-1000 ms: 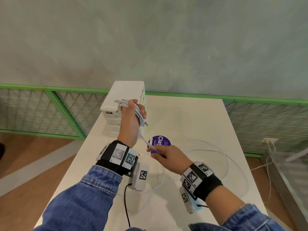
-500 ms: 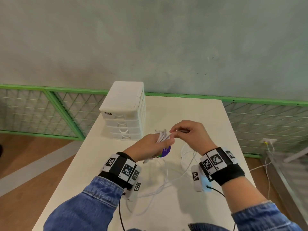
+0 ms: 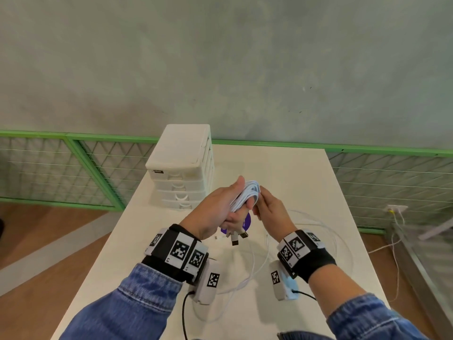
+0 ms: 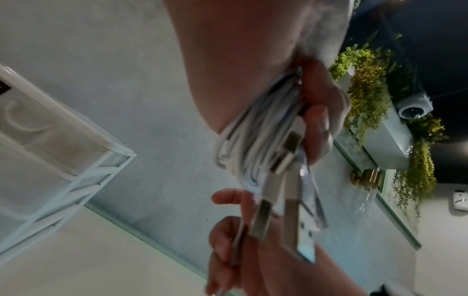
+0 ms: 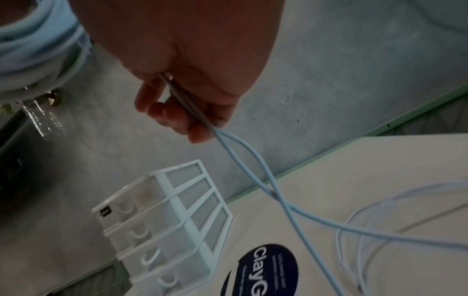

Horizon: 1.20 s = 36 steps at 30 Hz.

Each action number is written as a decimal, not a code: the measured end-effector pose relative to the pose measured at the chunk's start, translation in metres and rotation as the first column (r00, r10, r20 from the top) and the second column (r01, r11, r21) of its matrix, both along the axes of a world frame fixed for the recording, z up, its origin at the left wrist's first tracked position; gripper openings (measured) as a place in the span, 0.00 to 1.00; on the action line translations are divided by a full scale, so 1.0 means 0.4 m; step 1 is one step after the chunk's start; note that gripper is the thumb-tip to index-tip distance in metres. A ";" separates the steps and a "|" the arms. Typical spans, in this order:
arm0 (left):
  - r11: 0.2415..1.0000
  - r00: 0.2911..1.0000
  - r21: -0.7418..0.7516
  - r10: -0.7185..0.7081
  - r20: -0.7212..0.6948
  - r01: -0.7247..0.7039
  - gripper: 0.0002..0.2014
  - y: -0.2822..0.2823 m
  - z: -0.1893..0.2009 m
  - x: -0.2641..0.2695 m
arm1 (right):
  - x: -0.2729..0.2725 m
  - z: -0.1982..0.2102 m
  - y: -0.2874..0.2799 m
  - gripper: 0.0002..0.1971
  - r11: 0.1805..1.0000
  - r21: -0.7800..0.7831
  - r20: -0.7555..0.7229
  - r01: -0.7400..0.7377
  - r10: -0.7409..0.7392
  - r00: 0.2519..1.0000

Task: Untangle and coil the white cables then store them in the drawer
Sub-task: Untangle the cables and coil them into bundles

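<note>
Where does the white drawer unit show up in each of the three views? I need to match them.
Head: drawer unit stands at centre-left on the table's far left part, beyond the left hand.
Left wrist: at the left edge, tilted.
Right wrist: lower centre-left, tilted.
Shared landmark: the white cable coil, centre in the left wrist view, top-left in the right wrist view.

Glossy plastic drawer unit (image 3: 182, 173), smooth cables (image 3: 246, 196) with seemingly metal plugs (image 4: 260, 218)
</note>
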<state>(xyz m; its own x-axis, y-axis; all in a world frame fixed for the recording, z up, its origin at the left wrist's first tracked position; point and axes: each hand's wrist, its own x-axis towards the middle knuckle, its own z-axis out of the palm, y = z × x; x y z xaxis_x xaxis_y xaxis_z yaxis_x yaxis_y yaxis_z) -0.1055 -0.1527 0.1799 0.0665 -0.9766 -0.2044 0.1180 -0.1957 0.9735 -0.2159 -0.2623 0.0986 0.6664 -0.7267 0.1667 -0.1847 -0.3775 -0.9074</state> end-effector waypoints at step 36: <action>0.900 0.765 -0.326 0.423 0.486 -0.291 0.15 -0.026 -0.097 0.104 | -0.017 0.001 0.109 0.16 0.896 -0.353 -0.176 -0.271 0.221 0.959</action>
<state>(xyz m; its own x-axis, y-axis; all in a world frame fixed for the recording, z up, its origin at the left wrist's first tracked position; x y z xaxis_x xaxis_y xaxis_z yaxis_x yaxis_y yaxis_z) -0.0639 -0.1633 0.1412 0.4527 -0.8724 0.1845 -0.4126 -0.0215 0.9106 -0.2229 -0.2187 0.0988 0.8495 -0.4394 0.2921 -0.1477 -0.7294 -0.6679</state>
